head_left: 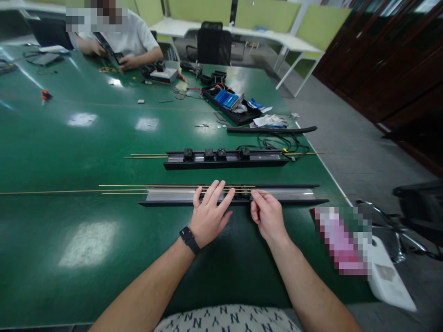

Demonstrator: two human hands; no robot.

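A long black channel with a silvery inner floor lies across the green table in front of me. Several thin brass rods run along it and stick out past its left end. My left hand, a black watch on its wrist, rests over the channel and rods with fingers spread. Close to its right, my right hand is closed in a pinch on a thin brass rod, which shows faintly on to the right. Dark blocks inside the channel are partly hidden between my hands.
Beyond lies a shorter channel with several black blocks and brass rods. Behind it are a black strip, coiled cable, gloves and a black tray. Across the table sits a person handling a dark part.
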